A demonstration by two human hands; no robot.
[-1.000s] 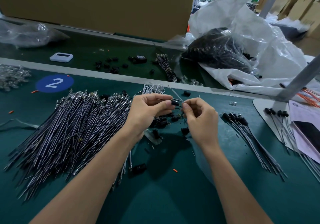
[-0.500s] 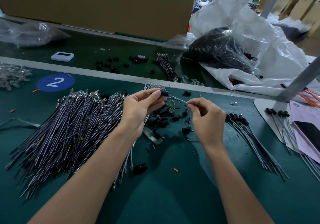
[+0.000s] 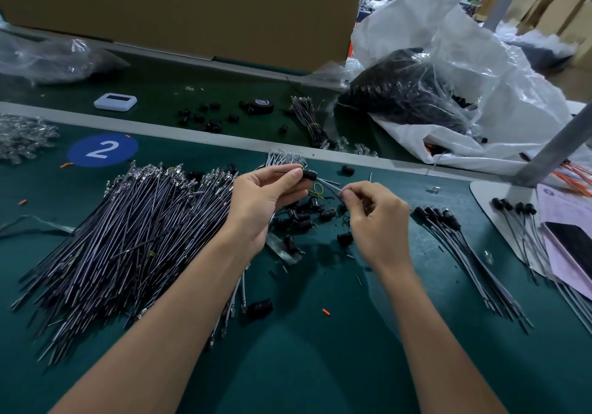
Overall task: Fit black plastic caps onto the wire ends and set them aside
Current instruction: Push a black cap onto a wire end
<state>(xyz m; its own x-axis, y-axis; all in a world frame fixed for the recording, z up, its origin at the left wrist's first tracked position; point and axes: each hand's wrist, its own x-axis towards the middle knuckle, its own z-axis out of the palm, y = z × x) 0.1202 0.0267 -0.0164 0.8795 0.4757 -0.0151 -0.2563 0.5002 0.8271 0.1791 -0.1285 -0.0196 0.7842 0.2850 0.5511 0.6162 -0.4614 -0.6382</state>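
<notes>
The light cap (image 3: 309,175) is pinched by the left hand (image 3: 266,195); the whippy-looking wire (image 3: 330,189), pinched by the right hand (image 3: 374,218), seems best taken nearer.

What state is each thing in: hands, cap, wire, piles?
left hand, pinches the black cap.
right hand, pinches the wire.
black cap, slid onto the wire.
wire, stretched between both hands.
uncapped wires, heaped at left.
capped wires, laid aside at right.
loose caps, scattered under the hands.

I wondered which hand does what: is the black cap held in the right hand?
No, the left hand pinches the black cap, while the right hand pinches the wire leading from it.
</notes>
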